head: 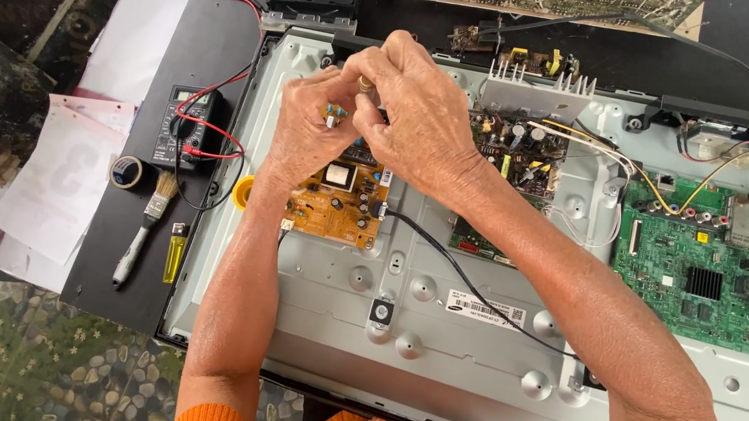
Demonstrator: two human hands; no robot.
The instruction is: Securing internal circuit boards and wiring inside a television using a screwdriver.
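Pinching one component (335,116), two hands.

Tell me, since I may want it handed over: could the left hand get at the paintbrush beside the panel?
Probably yes. The paintbrush lies uncovered on the black board, with nothing between it and the left hand. But that hand now pinches a small part together with the right hand.

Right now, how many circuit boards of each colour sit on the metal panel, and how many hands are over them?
Orange boards: 1
Green boards: 2
Hands: 2, left hand, right hand
Total: 5
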